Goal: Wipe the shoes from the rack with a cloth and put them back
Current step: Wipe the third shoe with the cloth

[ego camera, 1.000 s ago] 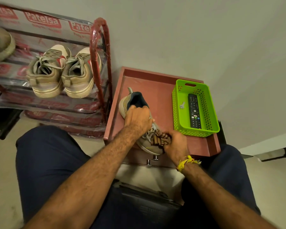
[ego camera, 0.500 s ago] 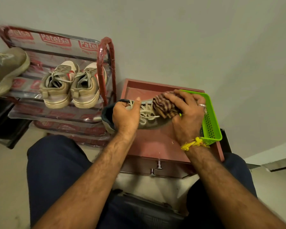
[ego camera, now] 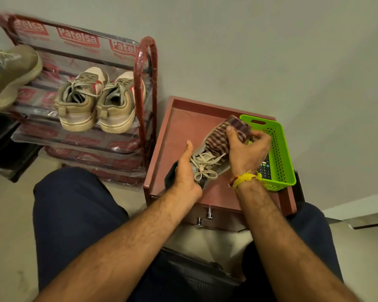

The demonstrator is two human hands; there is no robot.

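Note:
A grey-olive laced shoe (ego camera: 207, 164) lies slanted over the small red table (ego camera: 183, 120), toe toward the back right. My left hand (ego camera: 186, 171) grips its dark heel end. My right hand (ego camera: 246, 149) presses a brown checked cloth (ego camera: 222, 138) onto the toe part. On the red shoe rack (ego camera: 147, 68) at the left stands a beige pair of sneakers (ego camera: 98, 101), heels toward me. One more olive shoe (ego camera: 7, 73) sits at the left edge on a higher shelf.
A green plastic basket (ego camera: 279, 153) with a black remote control (ego camera: 265, 168) stands on the table's right side, touching my right hand. The table's drawer knobs (ego camera: 205, 216) face me. My knees flank the table. A grey wall rises behind.
The shoe has swung from lying crosswise to slanting, toe toward the back right. My right hand with the cloth stays on the toe. The view shifted slightly.

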